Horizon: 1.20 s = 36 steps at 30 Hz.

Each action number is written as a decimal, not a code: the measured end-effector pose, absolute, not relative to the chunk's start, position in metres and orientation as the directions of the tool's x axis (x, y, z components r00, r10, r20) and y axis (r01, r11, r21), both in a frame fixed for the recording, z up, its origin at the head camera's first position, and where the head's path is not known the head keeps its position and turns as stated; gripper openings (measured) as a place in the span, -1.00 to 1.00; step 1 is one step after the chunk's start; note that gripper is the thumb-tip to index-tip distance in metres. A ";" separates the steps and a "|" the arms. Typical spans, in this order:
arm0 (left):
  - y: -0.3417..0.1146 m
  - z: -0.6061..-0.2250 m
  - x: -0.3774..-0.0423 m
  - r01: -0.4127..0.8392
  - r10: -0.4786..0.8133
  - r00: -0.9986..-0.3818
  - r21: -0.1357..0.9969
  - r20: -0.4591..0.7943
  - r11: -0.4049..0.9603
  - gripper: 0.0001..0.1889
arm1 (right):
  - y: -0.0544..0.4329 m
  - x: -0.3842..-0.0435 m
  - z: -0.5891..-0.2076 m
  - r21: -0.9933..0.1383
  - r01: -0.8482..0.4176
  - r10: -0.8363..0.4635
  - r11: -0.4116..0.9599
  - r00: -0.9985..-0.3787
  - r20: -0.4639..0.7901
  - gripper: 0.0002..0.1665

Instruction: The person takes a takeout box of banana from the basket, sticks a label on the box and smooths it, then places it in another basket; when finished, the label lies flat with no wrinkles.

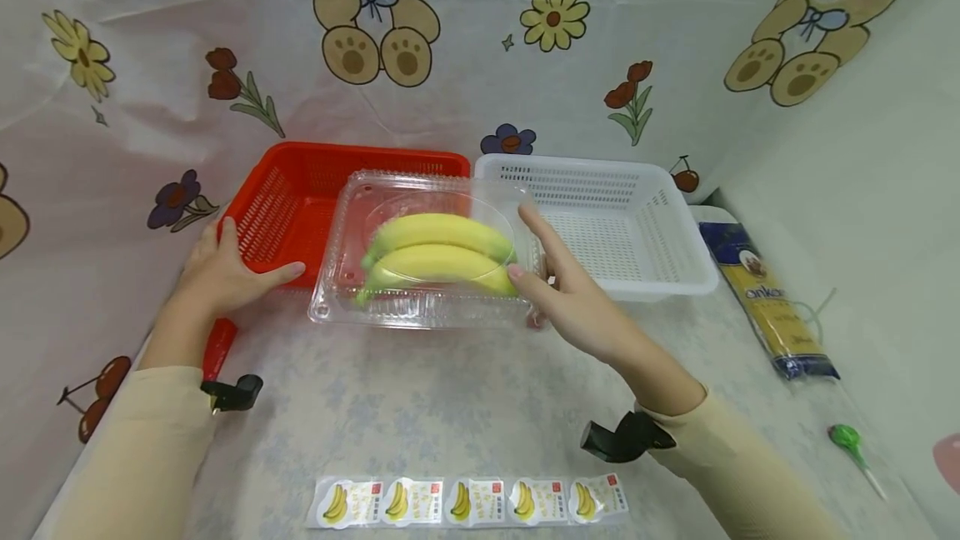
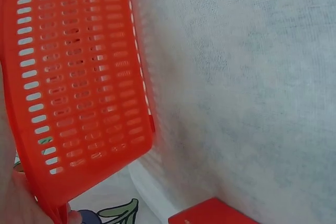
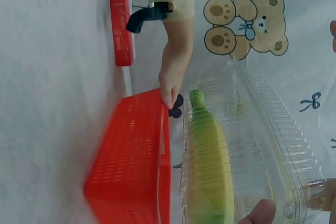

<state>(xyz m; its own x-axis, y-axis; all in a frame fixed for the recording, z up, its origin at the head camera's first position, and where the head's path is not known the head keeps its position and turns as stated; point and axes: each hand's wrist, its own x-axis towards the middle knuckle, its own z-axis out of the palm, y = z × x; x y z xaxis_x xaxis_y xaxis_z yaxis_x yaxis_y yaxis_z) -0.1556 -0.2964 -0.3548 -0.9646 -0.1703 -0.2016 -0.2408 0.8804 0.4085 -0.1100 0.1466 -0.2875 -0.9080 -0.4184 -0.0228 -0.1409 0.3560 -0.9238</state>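
Note:
In the head view, my right hand (image 1: 581, 307) grips the right end of a clear plastic clamshell box (image 1: 420, 315). Two bananas (image 1: 438, 261) lie inside it. The box is held above the front of a red basket (image 1: 300, 198) and overlaps the edge of a white basket (image 1: 600, 227). My left hand (image 1: 221, 273) holds the front left corner of the red basket by its rim. The right wrist view shows the box (image 3: 262, 140) raised beside that basket (image 3: 131, 156), with a thumb on the box's near side.
A strip of banana stickers (image 1: 468, 502) lies along the table's front. To the right are a yellow and blue packet (image 1: 768, 298) and a green lollipop (image 1: 847, 440). A long red box (image 1: 219, 348) lies beside my left wrist. Bear-print cloth (image 1: 480, 107) hangs behind the baskets.

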 end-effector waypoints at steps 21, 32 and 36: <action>-0.191 -0.309 -0.063 0.170 0.005 -0.965 0.616 0.260 0.769 -0.27 | 0.193 -0.049 -0.322 -0.928 -0.085 -0.406 0.363 -0.911 -0.076 -0.14; -0.120 -0.339 -0.002 0.099 0.147 -0.988 0.572 -0.039 0.814 0.15 | 0.221 -0.027 -0.352 -0.929 -0.065 -0.401 0.365 -0.911 -0.095 -0.12; -0.105 -0.348 -0.002 0.021 0.151 -0.975 0.609 -0.163 0.793 0.27 | 0.230 -0.023 -0.361 -0.926 -0.059 -0.402 0.373 -0.910 -0.104 -0.12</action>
<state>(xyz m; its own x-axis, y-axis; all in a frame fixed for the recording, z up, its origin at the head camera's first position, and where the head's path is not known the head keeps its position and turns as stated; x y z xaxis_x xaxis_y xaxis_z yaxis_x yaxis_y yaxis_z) -0.0018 -0.1054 -0.3481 -0.9750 0.1508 -0.1632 0.0208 0.7930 0.6089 -0.0227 0.2299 -0.3610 -0.9099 -0.4015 -0.1041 -0.0587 0.3731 -0.9259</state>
